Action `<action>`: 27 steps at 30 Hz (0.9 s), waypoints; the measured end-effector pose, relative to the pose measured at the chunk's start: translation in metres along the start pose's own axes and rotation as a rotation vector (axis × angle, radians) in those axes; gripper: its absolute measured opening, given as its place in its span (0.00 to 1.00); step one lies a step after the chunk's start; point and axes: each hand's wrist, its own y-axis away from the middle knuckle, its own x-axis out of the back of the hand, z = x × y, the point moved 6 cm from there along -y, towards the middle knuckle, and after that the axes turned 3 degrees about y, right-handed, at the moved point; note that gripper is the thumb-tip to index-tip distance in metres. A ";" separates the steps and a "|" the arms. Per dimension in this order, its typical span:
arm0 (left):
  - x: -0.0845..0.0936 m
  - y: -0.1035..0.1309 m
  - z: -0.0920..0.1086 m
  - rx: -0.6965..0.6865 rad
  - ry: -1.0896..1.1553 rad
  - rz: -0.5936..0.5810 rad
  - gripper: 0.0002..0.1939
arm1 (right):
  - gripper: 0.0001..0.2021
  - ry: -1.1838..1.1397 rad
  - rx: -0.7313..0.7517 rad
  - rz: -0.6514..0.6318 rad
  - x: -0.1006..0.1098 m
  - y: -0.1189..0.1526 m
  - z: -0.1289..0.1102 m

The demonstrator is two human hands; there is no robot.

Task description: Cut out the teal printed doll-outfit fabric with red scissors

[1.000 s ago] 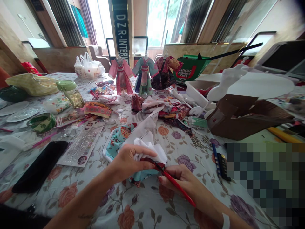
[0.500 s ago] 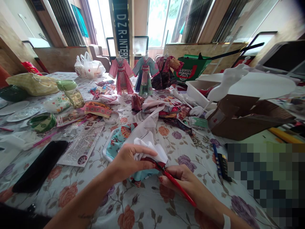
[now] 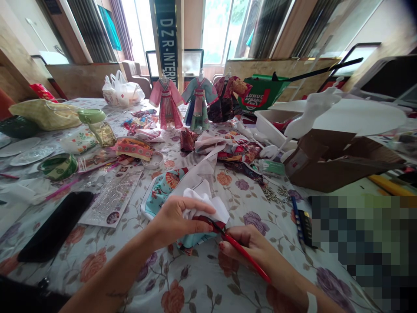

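Note:
My left hand (image 3: pixel 182 219) pinches a piece of fabric (image 3: pixel 164 191) between thumb and fingers. The fabric is light blue with a printed fan, a white lining and a dark red band (image 3: pixel 208 218) at the held edge. In my right hand (image 3: pixel 249 243) is a slim red-handled tool (image 3: pixel 247 257) with a thin dark tip. Its tip touches the red band just right of my left thumb; I cannot make out the exact kind of tool. More white cloth (image 3: pixel 200 174) trails away from my hands across the floral tablecloth (image 3: pixel 189 282).
A black phone (image 3: pixel 57 226) and a sheet of stick-on gems (image 3: pixel 112 198) lie to the left. Miniature robes (image 3: pixel 166 104) stand at the back. Right are a cardboard box (image 3: pixel 332 163), a white dress form (image 3: pixel 312 108) and a blue pencil (image 3: pixel 297 221).
Almost nothing differs. The red-handled tool and my right hand have shifted very slightly right and down; my left hand keeps its hold on the fabric.

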 end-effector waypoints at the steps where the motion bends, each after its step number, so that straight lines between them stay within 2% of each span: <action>1: 0.000 0.000 -0.001 0.001 -0.002 -0.001 0.16 | 0.23 -0.003 -0.002 0.007 0.000 0.000 0.000; 12: -0.002 -0.001 -0.004 0.028 0.043 -0.041 0.17 | 0.22 0.044 0.029 -0.051 0.002 -0.003 0.004; 19: -0.003 -0.001 -0.007 0.007 0.038 -0.050 0.17 | 0.22 0.013 0.015 -0.003 0.002 -0.001 0.004; 27: -0.002 -0.002 -0.003 0.021 0.074 -0.052 0.17 | 0.23 0.021 0.024 -0.040 0.001 -0.003 0.000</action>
